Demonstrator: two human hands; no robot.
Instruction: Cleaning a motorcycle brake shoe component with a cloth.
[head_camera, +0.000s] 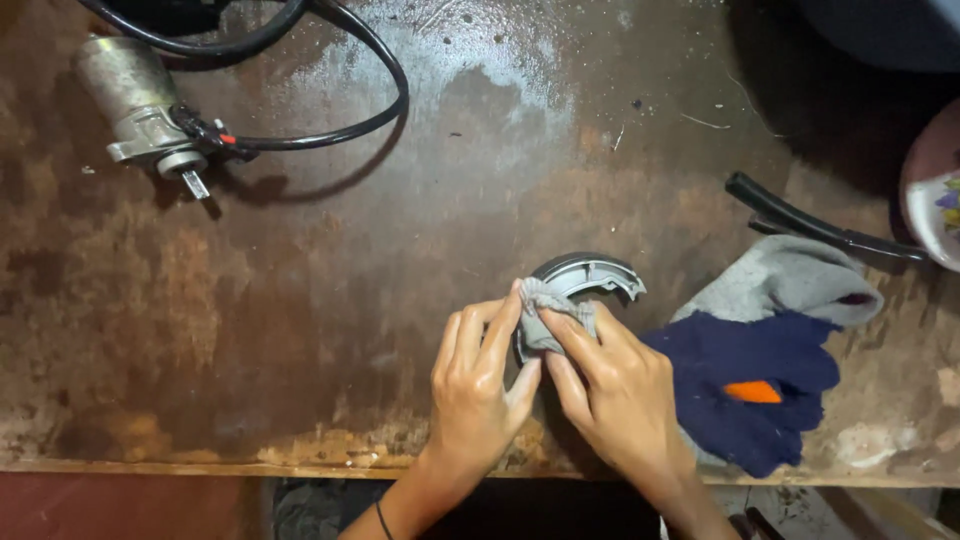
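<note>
Two hands press a cloth onto a curved metal part on a worn bench.

Head view: the left hand (478, 385) and right hand (612, 385) pinch a small grey rag (552, 318) against the curved grey metal shoe (590, 275), fingers closed on the cloth, near the front edge of the rusty, stained brown bench (300, 300). A rumpled grey-and-navy cloth (765, 370) lies just right; a cylindrical metal motor (140, 100) with a black cable (340, 90) sits far left.

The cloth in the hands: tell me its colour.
Grey cloth, pressed by both hands on the curved metal part; head view.
</note>
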